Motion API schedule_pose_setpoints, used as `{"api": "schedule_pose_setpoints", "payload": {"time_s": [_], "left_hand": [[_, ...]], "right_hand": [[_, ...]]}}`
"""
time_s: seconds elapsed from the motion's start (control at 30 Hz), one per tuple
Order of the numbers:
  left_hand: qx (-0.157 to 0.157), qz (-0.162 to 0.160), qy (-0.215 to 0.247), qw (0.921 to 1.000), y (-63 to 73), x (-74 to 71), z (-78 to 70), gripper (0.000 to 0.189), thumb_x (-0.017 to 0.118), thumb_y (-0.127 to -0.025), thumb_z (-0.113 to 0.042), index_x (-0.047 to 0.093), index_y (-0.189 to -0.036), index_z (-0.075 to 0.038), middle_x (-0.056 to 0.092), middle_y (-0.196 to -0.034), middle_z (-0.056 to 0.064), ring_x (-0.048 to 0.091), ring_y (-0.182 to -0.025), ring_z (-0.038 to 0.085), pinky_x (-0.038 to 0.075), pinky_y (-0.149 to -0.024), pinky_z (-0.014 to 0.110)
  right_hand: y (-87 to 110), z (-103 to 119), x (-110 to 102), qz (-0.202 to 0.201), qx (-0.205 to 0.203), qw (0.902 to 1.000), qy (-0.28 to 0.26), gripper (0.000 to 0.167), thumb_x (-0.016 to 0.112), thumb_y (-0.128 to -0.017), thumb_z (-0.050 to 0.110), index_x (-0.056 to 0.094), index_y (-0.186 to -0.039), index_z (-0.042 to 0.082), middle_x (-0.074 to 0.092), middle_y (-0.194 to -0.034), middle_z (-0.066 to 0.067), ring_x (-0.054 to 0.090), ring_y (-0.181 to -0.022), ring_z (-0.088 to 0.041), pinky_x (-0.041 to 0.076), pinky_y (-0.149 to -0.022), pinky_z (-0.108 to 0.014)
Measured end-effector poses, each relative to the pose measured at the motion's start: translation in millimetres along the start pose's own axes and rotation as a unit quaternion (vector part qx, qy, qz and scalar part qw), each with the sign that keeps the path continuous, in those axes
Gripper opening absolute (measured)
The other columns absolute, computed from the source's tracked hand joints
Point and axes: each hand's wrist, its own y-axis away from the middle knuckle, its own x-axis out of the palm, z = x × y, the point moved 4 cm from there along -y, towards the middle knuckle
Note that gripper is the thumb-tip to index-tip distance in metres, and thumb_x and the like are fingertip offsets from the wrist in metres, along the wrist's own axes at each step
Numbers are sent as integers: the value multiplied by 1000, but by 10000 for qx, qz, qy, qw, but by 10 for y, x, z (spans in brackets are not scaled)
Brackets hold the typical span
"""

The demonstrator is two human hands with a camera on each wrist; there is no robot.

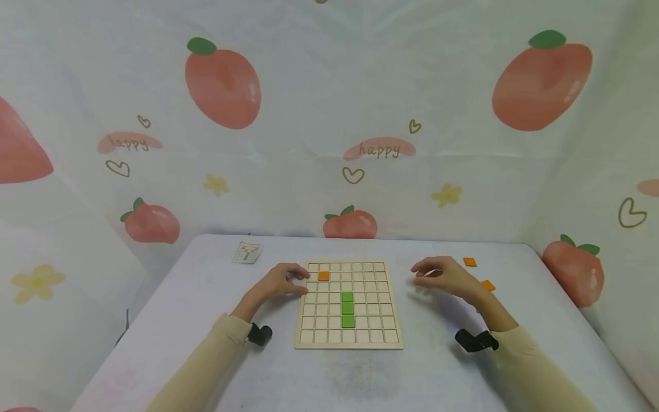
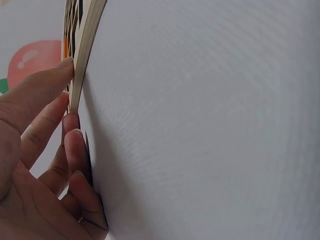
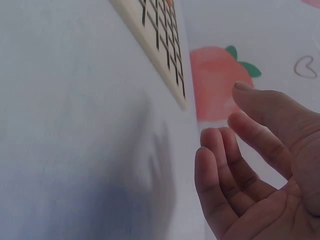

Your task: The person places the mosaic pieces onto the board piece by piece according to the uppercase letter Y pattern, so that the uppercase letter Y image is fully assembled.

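A pale wooden grid board (image 1: 373,309) lies on the table. One orange square tile (image 1: 323,276) sits in its upper left part, and a column of three green tiles (image 1: 348,308) runs down its middle. My left hand (image 1: 278,280) is at the board's left edge, thumb and forefinger tips touching the rim (image 2: 84,60), the other fingers loosely bent below. To the right of the board, my right hand (image 1: 445,277) hovers over the table with fingers relaxed and nothing between them. In the right wrist view a gap separates its fingertips (image 3: 207,162) from the board.
Two loose orange tiles, one farther back (image 1: 469,262) and one partly behind the right hand (image 1: 488,285), lie on the right. A small card with a printed grid pattern (image 1: 247,253) is at the back left. A fruit-patterned cloth (image 1: 288,189) hangs behind the white table (image 1: 329,383).
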Motion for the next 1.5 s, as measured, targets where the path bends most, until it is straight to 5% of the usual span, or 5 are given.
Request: {"api": "schedule_pose_setpoints", "payload": {"time_s": [0.5,0.7,1.1,1.5], "left_hand": [[145,46,-15,9999,27,-2,-24,34,88,-80,-14,74,-110,-8,64,-103,0,56,-92,19,47,-82,37],[160,94,51,9998,20,-10,-14,33,88,-80,-14,74,-110,-9,65,-104,-1,56,-94,18,47,-84,38],[85,135,127,9998,10,-13,-27,34,87,-80,-14,74,-111,-9,65,-105,0,56,-92,18,47,-82,37],[55,131,105,9998,12,-21,-15,34,87,-80,-15,73,-111,-9,64,-104,1,55,-86,18,47,-78,35]], "right_hand": [[660,-306,-516,-305,462,9981,281,38,75,-94,18,66,-123,-5,66,-114,-17,68,-97,-30,56,-77,-32],[837,-416,-647,-464,503,9942,827,38,76,-94,22,67,-123,-1,67,-117,-15,65,-102,-28,53,-78,-27],[1004,-604,-699,-416,327,9947,883,46,82,-87,14,66,-124,-6,65,-122,-22,65,-99,-11,52,-79,-22],[1014,-650,-582,-470,461,9926,1021,35,87,-80,9,71,-108,-4,68,-95,-6,56,-78,-10,50,-67,-24]]}}
